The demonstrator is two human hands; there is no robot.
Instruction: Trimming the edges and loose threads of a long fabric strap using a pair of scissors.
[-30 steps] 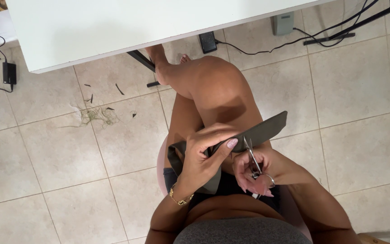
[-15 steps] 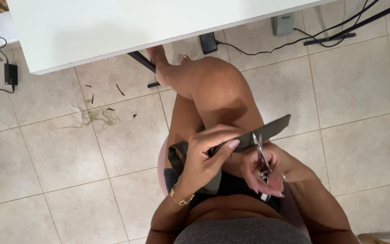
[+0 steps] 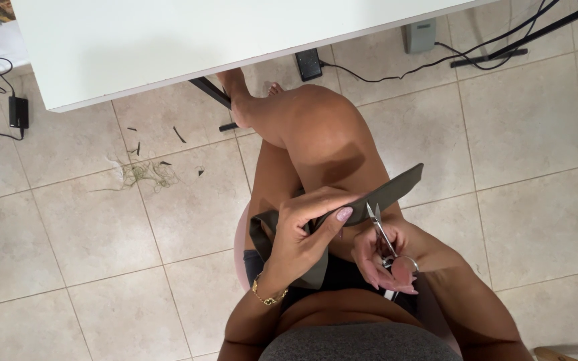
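You sit on a pinkish stool with your knee raised, and everything here is placed from that knee. Just below it, across your thigh, lies the olive strip of fabric, running from its free end at the right of the knee down and left to your lap. Your left hand is closed on the strip: thumb and fingers pinch it flat near its middle, the forefinger stretched along its lower edge, and a gold bracelet circles the wrist. Your right hand, just below and right of the knee, is closed around the scissors, fingers through the loops. The blades point up toward the strip's lower edge, their tips right at it beside your left fingertip; you cannot tell whether they touch or bite the fabric. The blades stand slightly parted.

Above the knee juts the white table, its edge over your foot. Left of the knee, on the tiled floor, lie thread scraps and a few dark snippets. Far left sits a black adapter with its cord. Above and right of the knee, cables run along the floor past a grey box.
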